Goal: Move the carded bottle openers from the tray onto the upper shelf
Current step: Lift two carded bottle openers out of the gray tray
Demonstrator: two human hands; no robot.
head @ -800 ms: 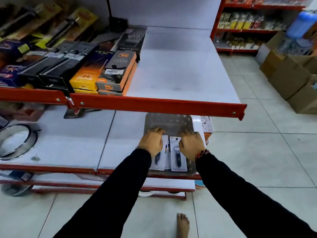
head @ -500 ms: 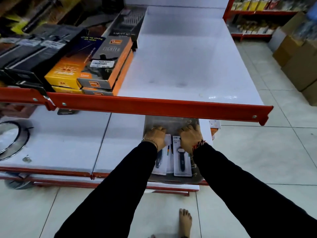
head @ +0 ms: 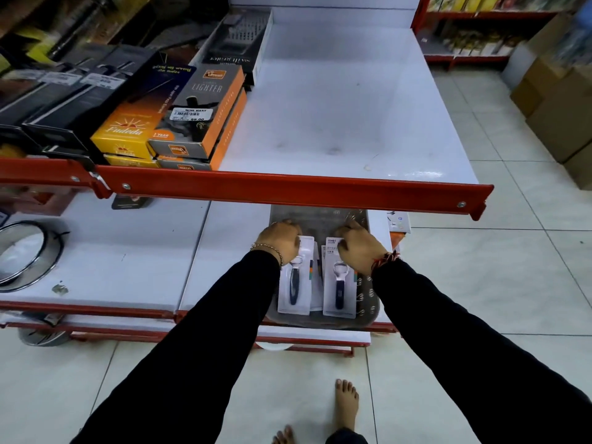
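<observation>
A grey tray [head: 365,299] lies on the lower white shelf, under the red rail of the upper shelf [head: 336,123]. Two stacks of white cards carrying dark-handled bottle openers lie in it side by side. My left hand [head: 282,241] is closed on the top end of the left carded opener [head: 296,290]. My right hand [head: 357,246] is closed on the top end of the right carded opener [head: 340,290]. Both cards still rest flat in the tray. My fingertips are hidden under the hands.
Lighter boxes [head: 198,123] and dark boxed goods fill the upper shelf's left part; its right part is bare white. The red front rail [head: 288,190] overhangs the tray's far end. A metal ring [head: 22,251] lies at left. Cardboard boxes [head: 557,107] stand on the floor at right.
The camera has tipped and moved closer. Both hands stay at the cards' top ends and have closed more tightly on them; the cards have not left the tray.
</observation>
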